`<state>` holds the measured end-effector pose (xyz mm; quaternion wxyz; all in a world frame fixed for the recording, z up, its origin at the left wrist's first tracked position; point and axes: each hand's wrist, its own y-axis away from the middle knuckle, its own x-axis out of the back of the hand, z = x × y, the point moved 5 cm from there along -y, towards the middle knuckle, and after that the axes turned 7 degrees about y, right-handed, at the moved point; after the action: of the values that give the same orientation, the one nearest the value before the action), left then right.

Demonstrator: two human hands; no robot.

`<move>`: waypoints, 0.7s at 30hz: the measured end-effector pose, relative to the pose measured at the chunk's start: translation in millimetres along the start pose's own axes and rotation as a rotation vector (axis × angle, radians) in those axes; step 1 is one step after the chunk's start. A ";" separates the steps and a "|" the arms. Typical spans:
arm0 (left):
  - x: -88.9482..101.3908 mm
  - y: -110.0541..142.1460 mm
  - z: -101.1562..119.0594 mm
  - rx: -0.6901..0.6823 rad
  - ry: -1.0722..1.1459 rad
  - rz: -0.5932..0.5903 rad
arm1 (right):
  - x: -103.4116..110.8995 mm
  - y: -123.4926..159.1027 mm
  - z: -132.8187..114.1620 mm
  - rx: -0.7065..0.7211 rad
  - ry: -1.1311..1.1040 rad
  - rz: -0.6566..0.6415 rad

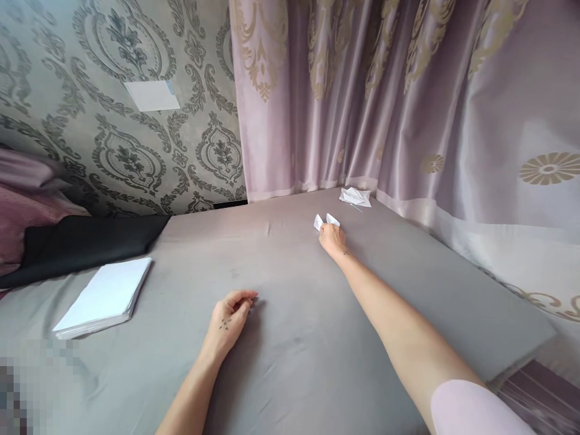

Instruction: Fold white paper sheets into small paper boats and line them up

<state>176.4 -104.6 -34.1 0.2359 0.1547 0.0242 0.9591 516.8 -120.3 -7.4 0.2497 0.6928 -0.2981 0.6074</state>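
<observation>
My right hand [332, 238] is stretched far out over the grey bed sheet [290, 338], its fingers closed on a small folded white paper figure [326, 221]. Just beyond it, by the curtain, lies another folded white paper piece [356, 196]. My left hand [232, 314] rests on the sheet nearer to me, fingers loosely curled under, with nothing visible in it. A stack of white paper sheets [106, 296] lies to the left of that hand.
A pink patterned curtain [408, 103] hangs along the far and right sides of the bed. Patterned wallpaper [113, 121] covers the left wall. A black cloth [81, 241] and pink bedding [22, 205] lie at the far left.
</observation>
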 end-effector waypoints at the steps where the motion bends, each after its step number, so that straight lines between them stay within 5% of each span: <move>1: -0.1 -0.1 0.3 0.000 -0.004 -0.003 | 0.1 -0.1 -0.2 -0.002 0.001 -0.002; 11: -1.0 1.2 2.7 0.008 -0.002 0.003 | 27.2 22.4 -8.0 0.061 0.004 0.044; 14: -0.6 0.7 3.4 -0.007 -0.010 0.001 | 27.9 60.4 -23.3 0.165 -0.002 0.062; 21: -1.5 -1.3 0.3 -0.050 -0.029 -0.004 | -6.9 177.5 -67.6 0.526 -0.045 -0.044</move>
<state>178.3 -104.1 -34.4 0.2422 0.1624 -0.0026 0.9565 342.3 -195.6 -7.8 0.0673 0.7534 -0.1203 0.6430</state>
